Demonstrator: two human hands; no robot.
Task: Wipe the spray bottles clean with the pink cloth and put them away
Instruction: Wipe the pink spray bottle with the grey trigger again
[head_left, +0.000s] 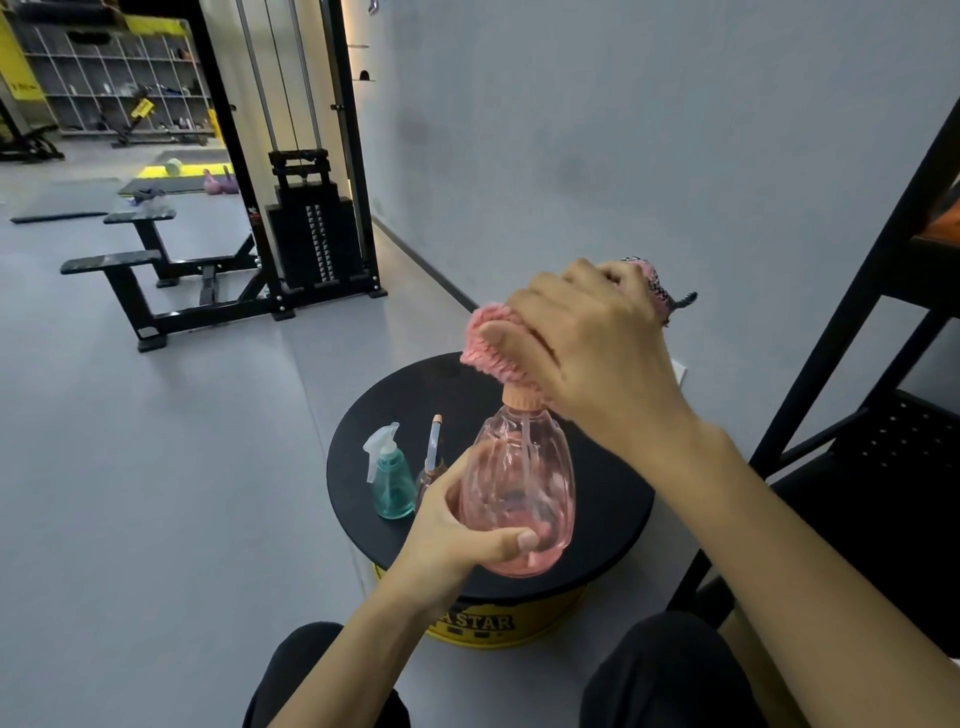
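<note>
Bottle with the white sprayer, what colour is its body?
Teal, see-through; the bottle shows best in the head view.

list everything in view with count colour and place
round stand: 1, black top and yellow side, on the floor
pink spray bottle: 1, clear pink with peach collar, held over the round stand
pink cloth: 1, pink, bunched over that bottle's top
teal spray bottle: 1, teal with white trigger, standing on the stand's left part
slim bottle: 1, brownish with peach tip, beside the teal one
benches: 2, black, left on the grey floor
cable machine: 1, black, behind the benches
rack: 1, black, right edge
left hand: 1, grips the pink spray bottle's body
right hand: 1, grips the pink cloth
</note>
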